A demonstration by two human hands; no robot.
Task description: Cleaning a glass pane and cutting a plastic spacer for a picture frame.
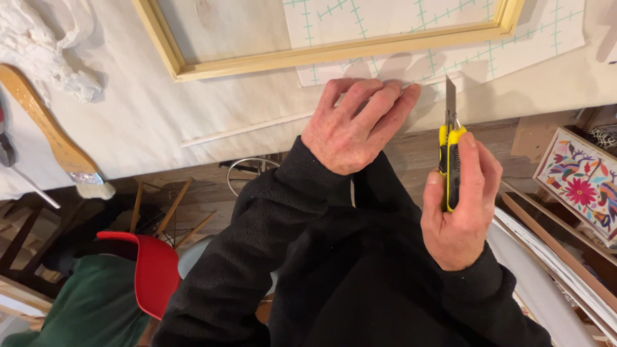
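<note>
My left hand (355,125) lies flat, fingers apart, pressing down on the white canvas (212,106) at the table's front edge, just below a sheet of gridded paper (450,61). My right hand (459,209) grips a yellow and black utility knife (450,157) upright, its blade out and pointing at the canvas edge beside my left fingertips. A pale wooden frame (321,54) lies on the canvas above both hands. Black sleeves cover both arms.
A wide paintbrush with a wooden handle (54,138) rests at the left, near crumpled white plastic (45,45). Below the table are a red chair (151,270), a metal stool ring (250,170), a floral embroidered panel (578,183) and stacked boards (553,257) at the right.
</note>
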